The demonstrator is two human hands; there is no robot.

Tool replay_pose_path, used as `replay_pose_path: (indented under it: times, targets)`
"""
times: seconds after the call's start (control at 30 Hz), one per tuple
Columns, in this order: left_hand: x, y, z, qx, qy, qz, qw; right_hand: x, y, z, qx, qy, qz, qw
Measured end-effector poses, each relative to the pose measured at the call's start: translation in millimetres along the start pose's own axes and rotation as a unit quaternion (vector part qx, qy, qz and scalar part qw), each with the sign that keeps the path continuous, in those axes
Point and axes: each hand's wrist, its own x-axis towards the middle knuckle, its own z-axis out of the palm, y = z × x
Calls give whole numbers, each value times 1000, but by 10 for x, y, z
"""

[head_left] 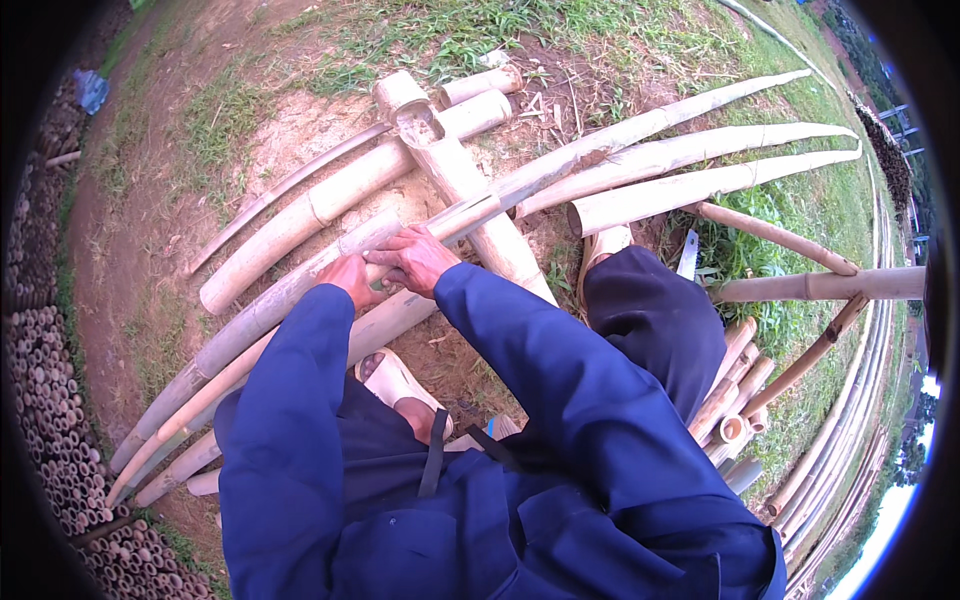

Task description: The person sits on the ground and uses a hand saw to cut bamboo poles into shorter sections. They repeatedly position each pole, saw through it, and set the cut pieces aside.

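My left hand (350, 277) and my right hand (412, 258) are close together, thumbs nearly meeting, over a narrow bamboo strip (462, 218). Both hands are closed around it. The strip runs from the lower left up to the right, along a long bamboo pole (250, 310) that passes just beyond my hands. Under them, a thick notched bamboo post (478, 205) lies crosswise, with a cut-out near its far end. My palms hide part of the strip, and I cannot make out whether a small tool is between my fingers.
Large bamboo poles (690, 192) extend to the far right. Another pole (300, 220) lies beyond my hands. A bamboo frame (815, 286) stands at my right, above short bamboo pieces (735, 430). Cut bamboo is stacked (40, 380) at the far left. My sandalled foot (395, 385) is below my hands.
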Motion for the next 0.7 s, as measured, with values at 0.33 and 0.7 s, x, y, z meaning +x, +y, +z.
replay_pose_path:
  times: [0.33,0.7]
  targets:
    - [-254,-793,145,-21,13,-12,1000,312,-839,-182,12,-56,4,998]
    - [-171,-754,158,-22,33,9,999,-992,-372,-3565,-205,28,225,952]
